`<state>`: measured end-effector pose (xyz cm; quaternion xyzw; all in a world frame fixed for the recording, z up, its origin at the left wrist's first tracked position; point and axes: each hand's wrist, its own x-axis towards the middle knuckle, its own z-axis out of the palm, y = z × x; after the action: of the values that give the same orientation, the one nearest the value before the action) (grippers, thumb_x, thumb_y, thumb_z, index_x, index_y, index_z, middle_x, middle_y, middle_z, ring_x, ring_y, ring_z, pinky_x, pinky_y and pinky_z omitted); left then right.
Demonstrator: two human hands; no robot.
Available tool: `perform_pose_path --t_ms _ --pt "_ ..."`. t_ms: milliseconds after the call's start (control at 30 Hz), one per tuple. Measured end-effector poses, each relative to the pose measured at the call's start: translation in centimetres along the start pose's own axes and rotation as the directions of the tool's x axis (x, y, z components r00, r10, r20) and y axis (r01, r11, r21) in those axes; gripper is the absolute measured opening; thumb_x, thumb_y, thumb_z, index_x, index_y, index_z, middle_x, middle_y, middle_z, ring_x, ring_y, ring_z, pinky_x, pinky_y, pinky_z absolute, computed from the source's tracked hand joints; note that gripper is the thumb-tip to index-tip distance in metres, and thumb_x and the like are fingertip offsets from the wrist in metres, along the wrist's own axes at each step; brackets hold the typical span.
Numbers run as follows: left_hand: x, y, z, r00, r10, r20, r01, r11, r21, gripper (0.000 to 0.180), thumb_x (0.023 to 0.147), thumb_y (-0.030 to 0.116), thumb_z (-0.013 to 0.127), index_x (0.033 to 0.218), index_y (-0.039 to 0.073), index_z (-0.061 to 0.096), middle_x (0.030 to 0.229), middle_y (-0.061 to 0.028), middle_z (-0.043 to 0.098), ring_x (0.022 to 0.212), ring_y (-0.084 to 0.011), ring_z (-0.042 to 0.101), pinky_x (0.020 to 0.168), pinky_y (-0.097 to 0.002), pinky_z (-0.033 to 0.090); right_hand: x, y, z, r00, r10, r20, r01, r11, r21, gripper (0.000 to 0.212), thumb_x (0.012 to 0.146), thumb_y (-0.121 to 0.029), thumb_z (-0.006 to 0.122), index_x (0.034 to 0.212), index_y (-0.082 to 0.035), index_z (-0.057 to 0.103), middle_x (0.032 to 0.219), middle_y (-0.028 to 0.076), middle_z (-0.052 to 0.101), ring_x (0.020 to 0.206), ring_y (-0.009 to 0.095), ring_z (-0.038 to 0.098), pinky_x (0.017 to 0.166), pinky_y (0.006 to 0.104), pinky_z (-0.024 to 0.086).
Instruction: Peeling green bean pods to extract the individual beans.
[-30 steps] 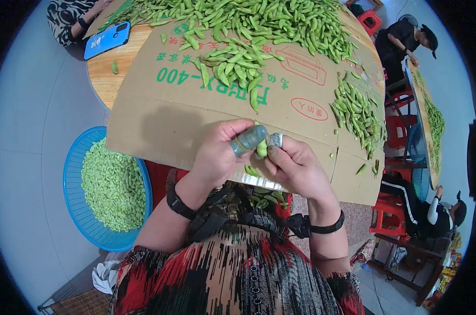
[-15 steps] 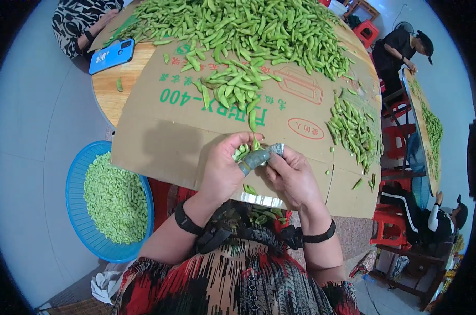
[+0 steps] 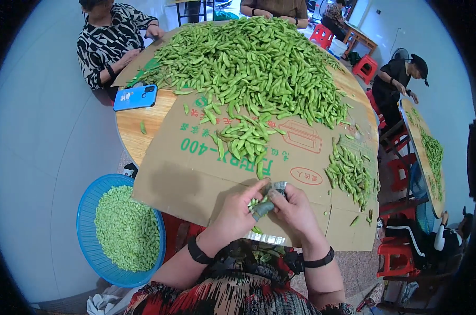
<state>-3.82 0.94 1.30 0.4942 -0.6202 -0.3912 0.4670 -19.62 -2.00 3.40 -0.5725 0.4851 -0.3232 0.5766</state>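
Observation:
Above the near edge of the cardboard, my two hands meet. My left hand [image 3: 235,214] is closed around some shelled green beans [image 3: 253,203], with its thumb wrapped in a grey-green cover [image 3: 263,209]. My right hand [image 3: 299,211] is pinched against the left fingertips, and a silvery grey wrap [image 3: 280,186] covers one of its fingers. What the right fingers grip is hidden. Just beyond the left fingertips lies a bean pod [image 3: 259,169], at the tail of a small pod pile [image 3: 243,139]. Another pod [image 3: 256,230] shows under my hands.
A large pod heap [image 3: 259,68] covers the table's far part; flatter pods [image 3: 350,176] lie right. A blue phone [image 3: 135,98] rests at the left edge. A blue basket [image 3: 85,231] of shelled beans stands lower left. People sit across and at another table [image 3: 422,152].
The view has tilted up, so the people across the table show more. The pod that stuck up from my left fingertips is out of sight, and my hands are closer together.

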Motion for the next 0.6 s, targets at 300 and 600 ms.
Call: perform_pose_path --t_ms 300,600 --pt "0.3 -0.7 -0.9 0.991 0.084 0.108 -0.060 0.977 -0.204 0.046 0.077 -0.002 0.060 0.122 0.006 0.054 0.082 -0.0080 0.060 0.070 -0.0198 0.059 0.065 -0.0289 0.048 -0.6 0.4 1.0 0.995 -0.075 0.073 0.051 0.956 0.289 0.013 0.091 -0.012 0.052 0.096 -0.001 0.058 0.062 -0.006 0.046 0.053 0.002 0.038 0.048 0.0189 0.031" --pt "-0.6 0.5 -0.6 0.938 0.342 -0.055 -0.333 0.934 0.127 0.027 0.073 -0.001 0.060 0.099 0.004 0.062 0.086 -0.0127 0.064 0.079 -0.0298 0.062 0.070 -0.0344 0.049 -0.9 1.4 1.4 0.918 0.273 0.287 -0.366 0.304 0.880 0.009 0.090 -0.011 0.052 0.084 -0.006 0.048 0.056 -0.004 0.037 0.040 0.004 0.030 0.034 0.0171 0.024"
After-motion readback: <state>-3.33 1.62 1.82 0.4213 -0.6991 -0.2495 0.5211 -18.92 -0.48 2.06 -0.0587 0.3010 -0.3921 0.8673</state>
